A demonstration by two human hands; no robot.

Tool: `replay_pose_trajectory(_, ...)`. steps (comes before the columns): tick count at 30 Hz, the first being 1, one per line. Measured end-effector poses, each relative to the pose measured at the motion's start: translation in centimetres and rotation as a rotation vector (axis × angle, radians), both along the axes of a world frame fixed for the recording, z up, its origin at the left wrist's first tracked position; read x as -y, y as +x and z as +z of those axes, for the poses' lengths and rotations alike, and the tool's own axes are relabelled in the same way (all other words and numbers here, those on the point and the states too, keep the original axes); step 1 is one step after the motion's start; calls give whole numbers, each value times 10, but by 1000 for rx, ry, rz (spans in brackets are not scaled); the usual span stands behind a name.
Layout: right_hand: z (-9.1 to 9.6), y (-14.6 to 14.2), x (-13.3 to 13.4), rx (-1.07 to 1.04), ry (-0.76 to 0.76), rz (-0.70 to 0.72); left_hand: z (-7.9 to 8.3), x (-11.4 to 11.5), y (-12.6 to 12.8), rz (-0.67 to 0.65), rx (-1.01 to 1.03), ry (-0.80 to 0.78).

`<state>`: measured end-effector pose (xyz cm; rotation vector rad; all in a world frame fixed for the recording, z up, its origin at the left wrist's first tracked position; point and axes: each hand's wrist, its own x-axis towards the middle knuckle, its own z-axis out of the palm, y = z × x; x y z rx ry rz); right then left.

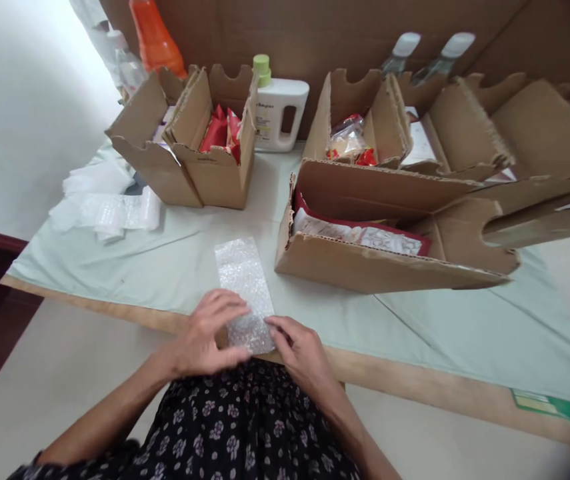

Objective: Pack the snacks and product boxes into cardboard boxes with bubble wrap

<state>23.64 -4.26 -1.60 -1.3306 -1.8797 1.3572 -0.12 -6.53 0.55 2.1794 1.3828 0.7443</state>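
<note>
A strip of bubble wrap [247,277] lies flat on the cloth, its near end at the table's front edge. On its left side, my left hand [212,331] arches over the sheet, slightly blurred, with the thumb and fingers spread apart and nothing gripped. My right hand [302,347] pinches the sheet's right edge near the close corner with thumb and forefinger; the other fingers curl under. A faint round shape shows in the wrap between the hands, too unclear to name.
Loose bubble wrap [115,210] lies at the left. Cut cardboard boxes [219,177] hold red packets. A long cardboard box [389,267] with packets stands at right. Behind are a white jug [287,100], an orange bottle [157,40] and white-capped bottles [437,60].
</note>
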Motion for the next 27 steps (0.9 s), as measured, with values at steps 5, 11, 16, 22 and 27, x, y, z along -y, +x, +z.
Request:
replay_pose_trajectory(5, 6, -7, -3, -293, -363, -105, -12, 32, 11, 153, 56, 64)
replay_pose_trajectory(11, 9, -3, 7, -193, 18, -198, -24, -4, -1, 490, 81, -222)
replay_pose_trajectory(16, -5, -19, -10, 188, 604, 164, -28, -18, -5, 458, -40, -265)
replay_pose_trajectory(22, -16, -32, -31, 319, 759, 266, -19, 2, 2, 421, -138, 131)
replay_pose_trajectory(27, 0, -28, -27, 221, 596, 304, -13, 28, 3, 250, -54, 150)
